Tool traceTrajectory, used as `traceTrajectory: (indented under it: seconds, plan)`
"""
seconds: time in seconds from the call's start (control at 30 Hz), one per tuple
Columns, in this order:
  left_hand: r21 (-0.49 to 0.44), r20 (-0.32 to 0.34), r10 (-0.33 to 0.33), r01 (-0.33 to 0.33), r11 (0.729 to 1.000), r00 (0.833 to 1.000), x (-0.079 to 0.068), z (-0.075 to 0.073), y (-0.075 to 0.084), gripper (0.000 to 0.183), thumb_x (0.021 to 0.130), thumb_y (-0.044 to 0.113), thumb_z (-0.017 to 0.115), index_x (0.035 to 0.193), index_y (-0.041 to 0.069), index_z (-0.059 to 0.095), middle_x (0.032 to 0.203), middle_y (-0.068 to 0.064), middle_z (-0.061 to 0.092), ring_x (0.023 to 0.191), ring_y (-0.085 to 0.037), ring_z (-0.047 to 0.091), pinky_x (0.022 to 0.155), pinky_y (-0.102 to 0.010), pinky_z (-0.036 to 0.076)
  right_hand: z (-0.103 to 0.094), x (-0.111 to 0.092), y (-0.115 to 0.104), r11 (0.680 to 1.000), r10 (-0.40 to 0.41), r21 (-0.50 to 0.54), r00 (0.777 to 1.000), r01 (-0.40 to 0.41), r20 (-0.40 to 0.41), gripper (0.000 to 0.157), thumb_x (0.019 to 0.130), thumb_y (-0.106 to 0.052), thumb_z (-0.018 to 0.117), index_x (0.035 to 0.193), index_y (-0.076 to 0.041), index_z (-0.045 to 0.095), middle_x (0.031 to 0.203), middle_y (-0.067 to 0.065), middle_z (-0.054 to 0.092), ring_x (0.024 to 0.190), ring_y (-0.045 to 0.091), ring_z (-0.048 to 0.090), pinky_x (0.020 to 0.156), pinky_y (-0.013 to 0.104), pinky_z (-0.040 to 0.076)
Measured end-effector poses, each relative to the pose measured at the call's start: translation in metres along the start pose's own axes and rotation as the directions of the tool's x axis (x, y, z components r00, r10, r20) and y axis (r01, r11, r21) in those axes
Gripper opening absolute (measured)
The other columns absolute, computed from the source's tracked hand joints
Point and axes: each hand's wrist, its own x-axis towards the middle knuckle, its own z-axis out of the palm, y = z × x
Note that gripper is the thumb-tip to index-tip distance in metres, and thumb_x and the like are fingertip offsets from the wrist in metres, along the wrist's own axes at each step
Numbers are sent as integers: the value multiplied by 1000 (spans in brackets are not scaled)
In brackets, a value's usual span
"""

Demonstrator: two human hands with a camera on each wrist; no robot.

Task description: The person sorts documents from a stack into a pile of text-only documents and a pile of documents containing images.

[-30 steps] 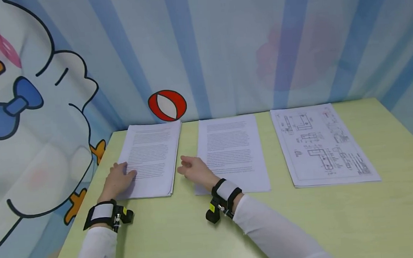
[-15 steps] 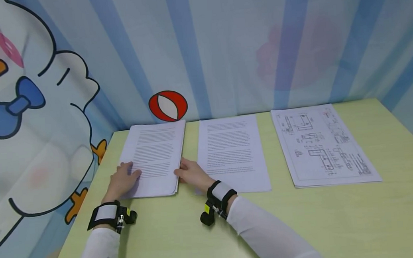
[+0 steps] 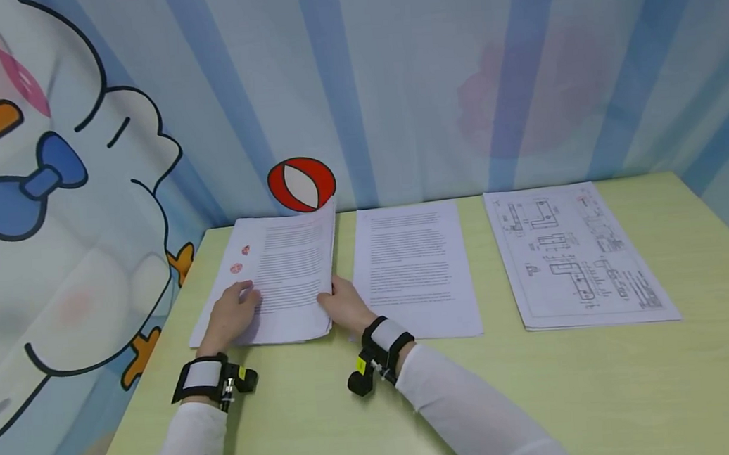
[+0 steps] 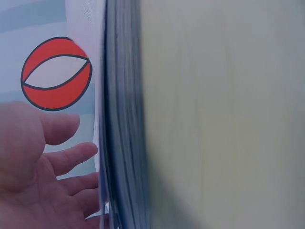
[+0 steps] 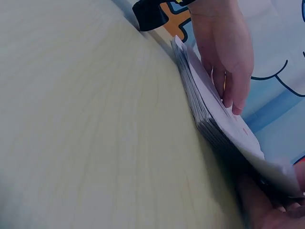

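Observation:
A thick stack of paper (image 3: 212, 319) lies at the left end of the table, its exposed left strip showing two red marks. Over it, shifted to the right, is a lifted batch of printed sheets (image 3: 294, 275). My right hand (image 3: 348, 306) pinches these sheets by their right edge, thumb on top and fingers underneath. Near their left edge my left hand (image 3: 229, 316) rests on the stack, fingers loosely extended. The right wrist view shows the left hand (image 5: 226, 62) over the pages and the sheets (image 5: 271, 169) bending up toward the right hand (image 5: 262, 207).
A second printed page pile (image 3: 415, 273) lies just right of my right hand. Farther right is a stack of technical drawings (image 3: 579, 262). The pale green table (image 3: 416, 421) meets a striped cartoon curtain (image 3: 418, 83) at its back edge. Both wrists wear cameras.
My right hand has moved left from beside the stack and gripped its right edge. The upper sheets have slid right and lifted, uncovering red marks. My left hand has shifted slightly right.

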Motion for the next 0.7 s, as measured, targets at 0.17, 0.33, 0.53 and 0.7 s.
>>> traceTrajectory:
  seconds: [0.17, 0.33, 0.53, 0.7]
  plan:
    - [-47, 29, -42, 43, 998, 999, 0, 2, 7, 55, 105, 29, 41, 148, -5, 31, 149, -28, 29, 136, -43, 24, 108, -58, 25, -2, -3, 3, 994, 58, 97, 991, -47, -119, 39, 93, 1, 41, 129, 1, 56, 110, 13, 65, 89, 20, 60, 70, 32, 50]
    - [-109, 10, -33, 34, 993, 999, 0, 6, 14, 62, 104, 32, 43, 152, -3, 22, 152, -27, 23, 138, -41, 20, 110, -55, 22, -12, -4, 3, 980, 118, 180, 977, -86, -178, 38, 97, -5, 42, 134, -1, 52, 111, 12, 63, 93, 21, 59, 80, 38, 50]
    - [-336, -161, -67, 9, 942, 985, 3, 11, 24, 60, 103, 26, 45, 153, 1, 23, 149, -24, 33, 133, -36, 33, 110, -50, 28, -31, -9, -4, 965, 133, 247, 976, -88, -173, 43, 103, -13, 40, 145, -4, 41, 126, 11, 57, 110, 21, 54, 96, 42, 43]
    - [-576, -107, -144, 57, 816, 984, 5, 14, 35, 61, 102, 37, 50, 152, 9, 31, 140, -14, 47, 121, -24, 46, 104, -42, 36, -54, -15, -11, 962, 84, 272, 980, -32, -182, 41, 105, -15, 40, 144, -5, 42, 123, 9, 59, 109, 20, 55, 96, 41, 43]
